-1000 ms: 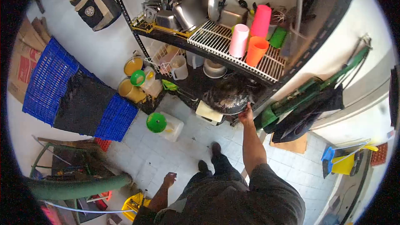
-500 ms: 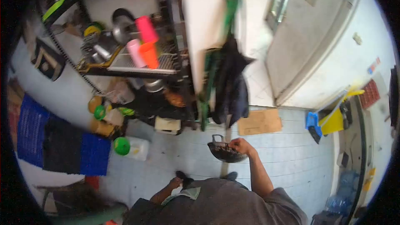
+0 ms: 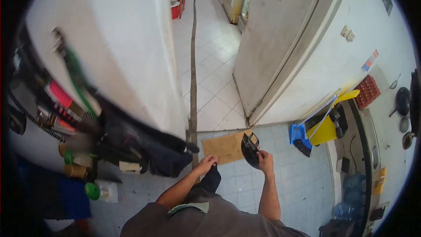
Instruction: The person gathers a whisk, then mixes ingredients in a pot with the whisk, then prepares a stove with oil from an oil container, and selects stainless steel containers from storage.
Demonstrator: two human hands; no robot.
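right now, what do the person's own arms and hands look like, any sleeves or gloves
Both arms are bare from about the elbow down, below the loose short sleeves of a dark grey-brown shirt. The left hand and the right hand wear no gloves, and no watch or band shows at either wrist. Rings are too small to tell.

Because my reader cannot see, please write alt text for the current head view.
A person's right hand holds a dark, rounded metal pan; the left hand, fingers curled, hovers nearby. A flat brown cardboard sheet lies on the floor near an open white door.
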